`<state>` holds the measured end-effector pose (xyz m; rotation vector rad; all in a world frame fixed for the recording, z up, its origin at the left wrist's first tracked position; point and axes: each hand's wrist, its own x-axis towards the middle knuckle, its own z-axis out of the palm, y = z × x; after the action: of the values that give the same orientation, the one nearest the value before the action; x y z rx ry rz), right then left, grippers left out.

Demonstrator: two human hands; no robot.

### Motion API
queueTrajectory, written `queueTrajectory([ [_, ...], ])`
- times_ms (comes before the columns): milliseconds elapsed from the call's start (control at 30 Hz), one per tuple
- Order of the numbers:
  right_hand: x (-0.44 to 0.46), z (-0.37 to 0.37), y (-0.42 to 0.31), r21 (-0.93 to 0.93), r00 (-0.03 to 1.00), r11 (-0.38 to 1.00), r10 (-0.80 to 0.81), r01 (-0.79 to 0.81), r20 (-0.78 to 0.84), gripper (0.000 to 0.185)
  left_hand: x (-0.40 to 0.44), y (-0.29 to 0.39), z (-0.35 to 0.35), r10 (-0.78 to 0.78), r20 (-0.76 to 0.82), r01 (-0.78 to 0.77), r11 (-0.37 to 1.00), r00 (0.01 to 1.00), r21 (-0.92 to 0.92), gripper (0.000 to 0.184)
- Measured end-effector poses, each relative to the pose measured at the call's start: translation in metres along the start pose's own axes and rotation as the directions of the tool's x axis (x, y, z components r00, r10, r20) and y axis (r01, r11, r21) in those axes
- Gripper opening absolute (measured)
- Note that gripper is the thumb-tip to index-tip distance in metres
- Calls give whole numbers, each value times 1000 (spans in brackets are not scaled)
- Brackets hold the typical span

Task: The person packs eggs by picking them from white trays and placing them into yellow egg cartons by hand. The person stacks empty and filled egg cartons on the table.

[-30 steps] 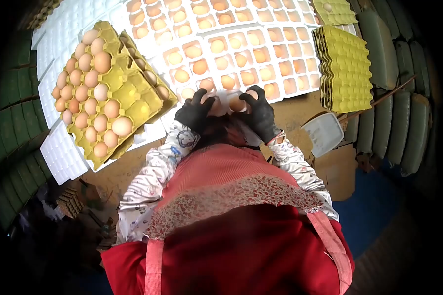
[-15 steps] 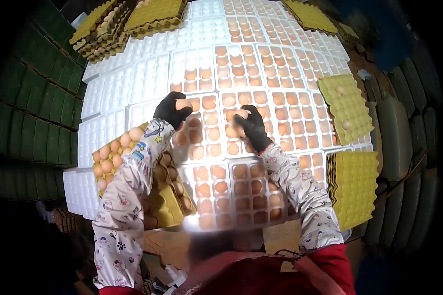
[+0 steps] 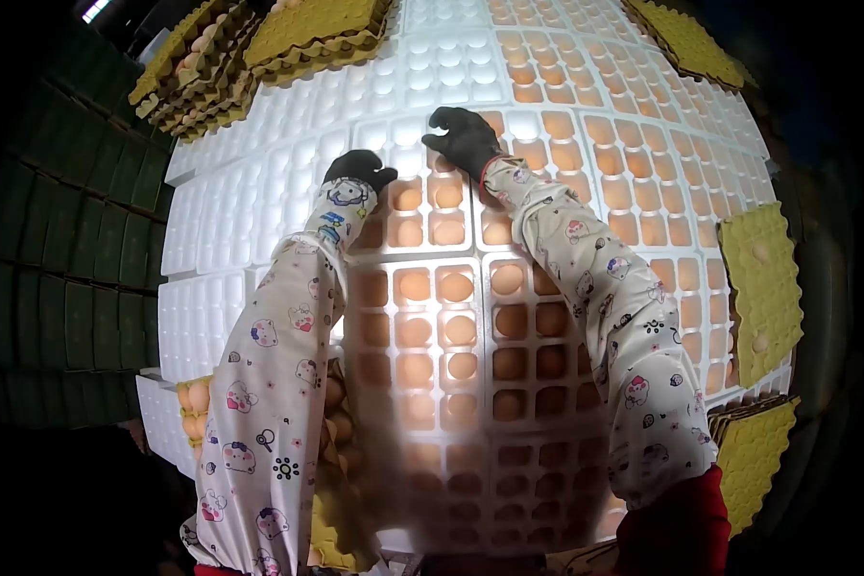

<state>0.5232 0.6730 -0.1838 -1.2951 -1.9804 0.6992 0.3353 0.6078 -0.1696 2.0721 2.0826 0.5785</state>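
My left hand point(image 3: 359, 171), in a dark glove, is over the left side of a white egg tray point(image 3: 429, 216) with brown eggs in its cells. Its fingers curl downward, and whatever they hold, if anything, is hidden. An egg point(image 3: 408, 199) lies in a cell just beside its fingertips. My right hand point(image 3: 463, 140), gloved alike, hovers at the far edge of the same tray. Its thumb and forefinger are bent and apart, with white tray showing in the gap and no egg visible between them. Patterned sleeves cover both forearms.
More white trays with eggs point(image 3: 461, 330) spread nearer and to the right; white trays with bare cells point(image 3: 451, 62) lie left and behind. Yellow egg-carton stacks point(image 3: 312, 34) stand at the back left, with others point(image 3: 760, 288) at right. A carton with eggs point(image 3: 198, 396) sits by my left forearm.
Both hands have moved farther across the trays, the right one also closer to the left. The eggs seen in both hands are no longer visible there. The view has shifted forward.
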Motion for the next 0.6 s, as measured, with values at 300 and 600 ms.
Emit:
queueTrajectory([
  [300,28,1,25,68,972,988,-121,137,-203,23,33,-1,26,47,86,-38,994,995,-102,34],
  [600,-152,-20,-114,615,848,774,-220,-149,482,25,-211,-104,-254,-48,301,134,953,952,-270,16],
])
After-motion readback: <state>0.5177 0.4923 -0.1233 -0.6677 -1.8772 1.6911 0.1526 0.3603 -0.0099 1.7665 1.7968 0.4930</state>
